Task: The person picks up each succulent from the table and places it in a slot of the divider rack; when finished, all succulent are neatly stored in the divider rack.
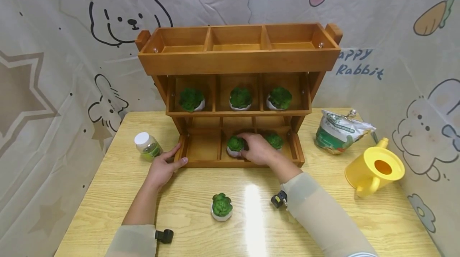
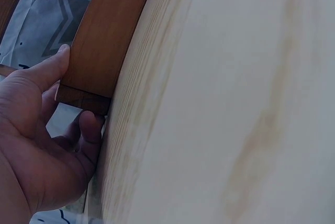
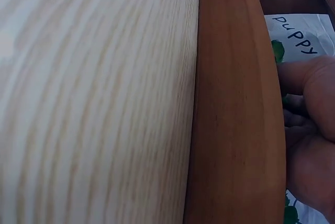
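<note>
A three-tier wooden shelf (image 1: 238,62) stands at the back of the table. My left hand (image 1: 162,170) grips its bottom left corner; in the left wrist view, the thumb and fingers lie around the wooden end (image 2: 102,41). In the bottom tier's middle compartment, my right hand (image 1: 259,149) holds a small potted succulent (image 1: 235,145) by its right side. Another succulent (image 1: 274,141) sits in the compartment to the right, partly behind that hand. The shelf's front board (image 3: 235,98) hides most of the right fingers in the right wrist view. On the table in front is a loose succulent (image 1: 221,206) in a white pot.
The middle tier holds three potted succulents, one per compartment, such as the left one (image 1: 191,99). A white-lidded jar (image 1: 148,146) stands beside my left hand. To the right are a green-and-white bag (image 1: 339,131) and a yellow watering can (image 1: 373,169). Printed cloth walls surround the table.
</note>
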